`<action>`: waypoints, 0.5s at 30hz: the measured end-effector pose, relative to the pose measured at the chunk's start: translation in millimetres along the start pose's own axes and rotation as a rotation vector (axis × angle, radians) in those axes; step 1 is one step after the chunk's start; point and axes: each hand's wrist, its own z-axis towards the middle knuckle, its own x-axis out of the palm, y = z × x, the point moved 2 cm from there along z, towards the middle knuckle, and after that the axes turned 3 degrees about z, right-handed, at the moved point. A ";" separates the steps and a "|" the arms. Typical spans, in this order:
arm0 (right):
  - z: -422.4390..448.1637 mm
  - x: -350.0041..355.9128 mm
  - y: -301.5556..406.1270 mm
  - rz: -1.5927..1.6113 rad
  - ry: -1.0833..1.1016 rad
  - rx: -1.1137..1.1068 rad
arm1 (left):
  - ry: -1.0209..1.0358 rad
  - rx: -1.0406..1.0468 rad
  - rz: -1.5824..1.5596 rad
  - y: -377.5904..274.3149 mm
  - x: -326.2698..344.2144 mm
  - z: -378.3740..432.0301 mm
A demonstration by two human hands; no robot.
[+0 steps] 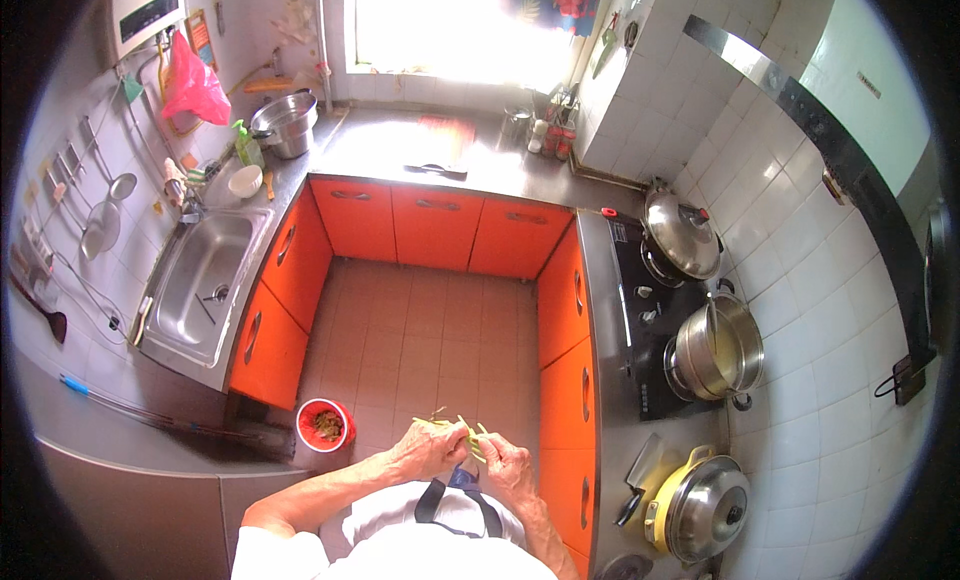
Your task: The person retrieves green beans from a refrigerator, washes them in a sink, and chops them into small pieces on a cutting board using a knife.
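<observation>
In front of my body, above the tiled floor, my left hand (435, 451) is closed around thin green vegetable stems (475, 442). Their pale ends stick out on both sides of the fist. My right hand (508, 464) pinches the same stems between thumb and fingers, close beside the left. The fingers hide most of the bunch, so its full length cannot be made out. Below and left of the hands, a red bin (324, 425) with a white rim stands on the floor with brownish-green scraps inside.
Orange cabinets (436, 224) line three sides. At left is a steel sink (202, 280). The gas hob (637, 370) at right carries a lidded wok (679, 231) and a steel pot (712, 347). A cleaver (642, 467) and a yellow lidded pan (660, 505) lie nearer me.
</observation>
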 end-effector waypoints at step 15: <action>-6.3 10.7 -18.3 -0.201 0.060 -0.166 | 0.232 -1.003 -1.791 0.3 28.6 -29.8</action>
